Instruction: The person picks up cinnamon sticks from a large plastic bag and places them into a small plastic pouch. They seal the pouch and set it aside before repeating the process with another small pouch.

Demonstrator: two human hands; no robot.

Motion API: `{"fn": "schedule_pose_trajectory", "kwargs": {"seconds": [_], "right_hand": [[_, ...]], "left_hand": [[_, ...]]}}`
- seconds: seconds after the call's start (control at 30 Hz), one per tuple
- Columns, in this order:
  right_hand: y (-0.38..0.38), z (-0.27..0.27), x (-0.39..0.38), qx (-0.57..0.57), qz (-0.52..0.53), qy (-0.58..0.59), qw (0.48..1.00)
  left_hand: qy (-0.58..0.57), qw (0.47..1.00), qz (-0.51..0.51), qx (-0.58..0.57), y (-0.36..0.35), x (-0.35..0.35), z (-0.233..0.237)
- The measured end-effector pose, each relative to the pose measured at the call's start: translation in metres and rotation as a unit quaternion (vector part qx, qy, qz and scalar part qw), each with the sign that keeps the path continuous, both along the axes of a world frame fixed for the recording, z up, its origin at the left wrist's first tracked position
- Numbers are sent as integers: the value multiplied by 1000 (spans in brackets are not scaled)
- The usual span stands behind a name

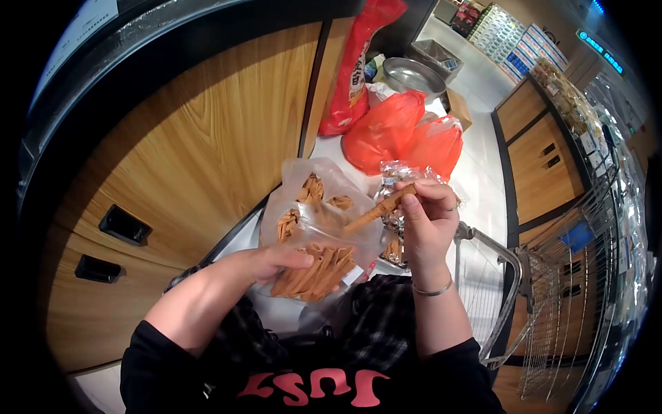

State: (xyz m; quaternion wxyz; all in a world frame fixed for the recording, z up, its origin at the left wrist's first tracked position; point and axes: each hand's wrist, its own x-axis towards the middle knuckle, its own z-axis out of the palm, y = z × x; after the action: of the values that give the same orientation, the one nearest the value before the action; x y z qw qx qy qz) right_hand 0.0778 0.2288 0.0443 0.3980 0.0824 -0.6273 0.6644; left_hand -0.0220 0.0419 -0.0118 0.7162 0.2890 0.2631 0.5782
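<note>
My left hand [283, 262] is closed around a bundle of brown cinnamon-like sticks [315, 273], its thumb lying across the top. Between the thumb and fingers of my right hand [433, 210] is one long brown stick [380, 210], tilted, with its lower end over a clear plastic bag [334, 181]. More brown sticks [287, 224] show inside that bag, which lies open just beyond my left hand. Partly behind my right hand are small clear packets [394, 172].
Red plastic bags [386, 131] and a tall red package [347, 83] stand ahead on the floor, near a metal bowl [416, 76]. Wooden cabinets [207, 124] line the left. A wire shopping cart [552, 303] stands at the right, beside stocked shelves.
</note>
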Motion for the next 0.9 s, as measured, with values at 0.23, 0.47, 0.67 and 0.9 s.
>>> {"fn": "schedule_pose_trajectory", "kwargs": {"seconds": [0.23, 0.47, 0.67, 0.9], "right_hand": [[-7, -1, 2, -54, 65, -104, 991], [-5, 0, 6, -70, 104, -155, 980], [0, -5, 1, -148, 76, -198, 966], [6, -13, -4, -156, 60, -237, 957]], "left_hand": [[0, 999, 24, -30, 0, 6, -2], [-24, 998, -15, -56, -6, 11, 2], [-60, 996, -5, -61, -3, 13, 1], [36, 967, 147, -205, -5, 15, 33]]}}
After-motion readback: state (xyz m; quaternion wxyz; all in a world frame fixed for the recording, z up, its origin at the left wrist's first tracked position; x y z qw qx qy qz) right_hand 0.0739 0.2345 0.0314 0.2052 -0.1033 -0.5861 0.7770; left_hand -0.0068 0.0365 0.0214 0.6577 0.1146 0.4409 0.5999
